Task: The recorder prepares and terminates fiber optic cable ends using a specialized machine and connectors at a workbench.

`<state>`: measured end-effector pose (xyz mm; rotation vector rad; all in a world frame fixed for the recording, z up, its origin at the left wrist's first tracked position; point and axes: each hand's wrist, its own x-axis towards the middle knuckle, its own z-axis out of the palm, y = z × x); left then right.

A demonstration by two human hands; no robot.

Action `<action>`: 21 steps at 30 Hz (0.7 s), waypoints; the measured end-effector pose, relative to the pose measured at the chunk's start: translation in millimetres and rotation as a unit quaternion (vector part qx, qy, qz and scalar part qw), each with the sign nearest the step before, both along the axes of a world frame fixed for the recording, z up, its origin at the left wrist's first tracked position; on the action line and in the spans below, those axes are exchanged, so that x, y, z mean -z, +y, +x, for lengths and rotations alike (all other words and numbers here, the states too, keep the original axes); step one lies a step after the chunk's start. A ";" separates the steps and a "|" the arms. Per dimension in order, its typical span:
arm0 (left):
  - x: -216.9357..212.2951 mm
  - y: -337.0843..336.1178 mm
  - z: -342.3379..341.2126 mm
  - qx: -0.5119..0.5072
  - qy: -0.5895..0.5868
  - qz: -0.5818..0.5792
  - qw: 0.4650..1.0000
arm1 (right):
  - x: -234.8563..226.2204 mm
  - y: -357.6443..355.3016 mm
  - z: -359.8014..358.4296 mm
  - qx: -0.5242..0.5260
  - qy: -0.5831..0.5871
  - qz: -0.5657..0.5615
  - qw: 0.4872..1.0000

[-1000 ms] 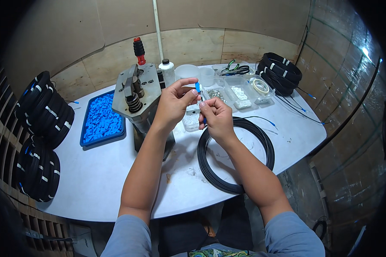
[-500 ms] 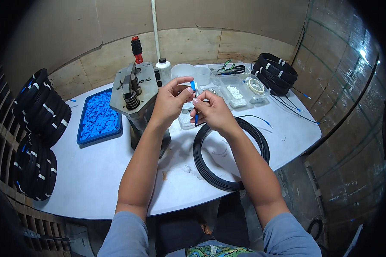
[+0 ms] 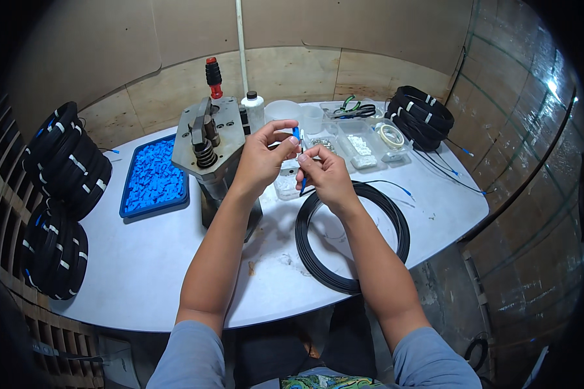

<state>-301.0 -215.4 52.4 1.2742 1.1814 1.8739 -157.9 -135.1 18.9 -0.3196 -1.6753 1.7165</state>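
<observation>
Over the middle of the table, my left hand [image 3: 264, 155] pinches a small blue connector part [image 3: 296, 132] between thumb and fingertips. Just below and to its right, my right hand [image 3: 329, 176] is closed on the end of a thin black cable. A second blue piece [image 3: 303, 186] pokes out under the right fingers. A slim whitish tip shows between the two hands, but the fingers hide how the parts meet. Beneath my right forearm lies a coil of black cable [image 3: 303, 240], its other blue-tipped end [image 3: 407, 192] reaching out to the right.
Left of my hands stands a metal hand press [image 3: 222, 162]; beyond it is a blue tray [image 3: 128, 212] of blue parts. Banded cable coils [image 3: 68, 162] pile at the left edge, another coil stack [image 3: 418, 115] at back right. Clear boxes [image 3: 363, 162] and a bottle [image 3: 254, 110] stand behind.
The view has shifted slightly. Both hands keep their grips close together, and a little more of the lower blue piece shows below my right fingers.
</observation>
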 end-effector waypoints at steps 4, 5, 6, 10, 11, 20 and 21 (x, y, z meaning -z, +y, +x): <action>0.6 -1.2 -0.6 -0.004 0.002 -0.004 1.000 | 2.6 -1.3 0.4 0.006 0.012 0.016 1.000; 0.2 -1.3 -0.3 -0.004 0.001 -0.005 1.000 | 3.8 -1.6 1.0 0.006 0.017 0.017 1.000; -0.3 -1.4 -0.1 0.006 -0.007 -0.006 1.000 | 5.1 -1.8 1.9 0.008 0.022 0.018 1.000; -1.3 -3.5 -0.1 0.026 -0.003 -0.024 0.999 | 9.6 -2.5 3.8 0.018 0.032 0.008 0.999; -0.7 -3.5 -0.3 0.027 -0.002 -0.025 0.999 | 11.3 -2.0 3.3 0.021 0.038 0.013 0.999; -1.2 -3.3 0.6 0.028 -0.015 -0.024 0.999 | 14.0 -3.1 4.8 0.027 0.049 0.017 0.998; -1.4 -3.6 0.8 0.023 -0.010 -0.025 0.999 | 14.3 -3.0 4.9 0.026 0.052 0.019 0.998</action>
